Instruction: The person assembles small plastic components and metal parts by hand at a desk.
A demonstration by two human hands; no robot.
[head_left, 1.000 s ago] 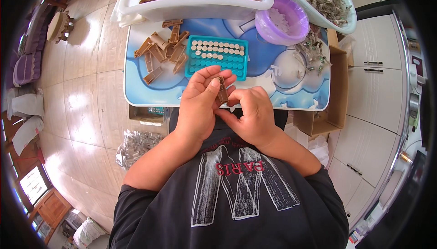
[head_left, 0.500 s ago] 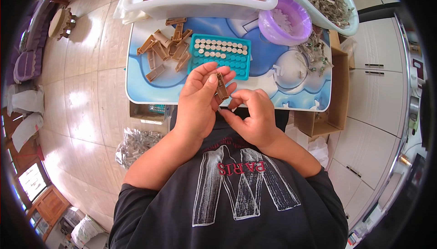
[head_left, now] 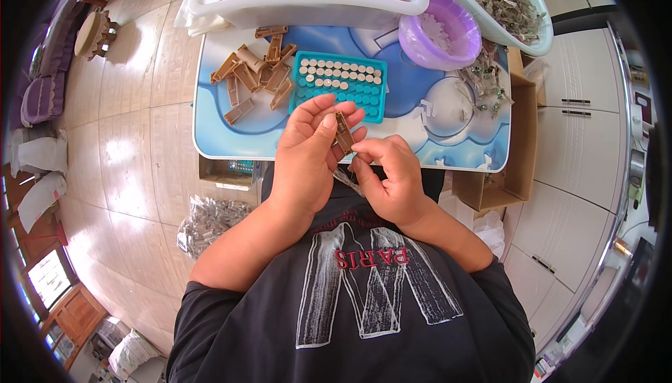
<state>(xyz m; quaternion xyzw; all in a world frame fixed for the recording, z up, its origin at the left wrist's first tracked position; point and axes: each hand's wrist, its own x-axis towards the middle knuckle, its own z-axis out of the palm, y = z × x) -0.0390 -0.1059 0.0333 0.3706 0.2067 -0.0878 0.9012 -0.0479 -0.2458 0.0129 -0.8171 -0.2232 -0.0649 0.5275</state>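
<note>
Brown plastic clip, a small flat oblong piece [head_left: 343, 132], sits pinched between both hands above the near edge of the blue-and-white printed surface [head_left: 231, 141]. Left hand [head_left: 308, 155] wraps its fingers [head_left: 316, 111] around the piece from behind, thumb pressed on its face, probably to steady it. Right hand [head_left: 392, 176] meets it from below, fingers [head_left: 364, 148] closed on the lower end, seemingly working something small there; what it is I cannot tell. Its long axis runs nearly upright in the picture, top end leaning slightly left toward the teal plastic tray of pale round caps [head_left: 339, 85]. Loose brown clips [head_left: 252, 82] lie left of that tray.
</note>
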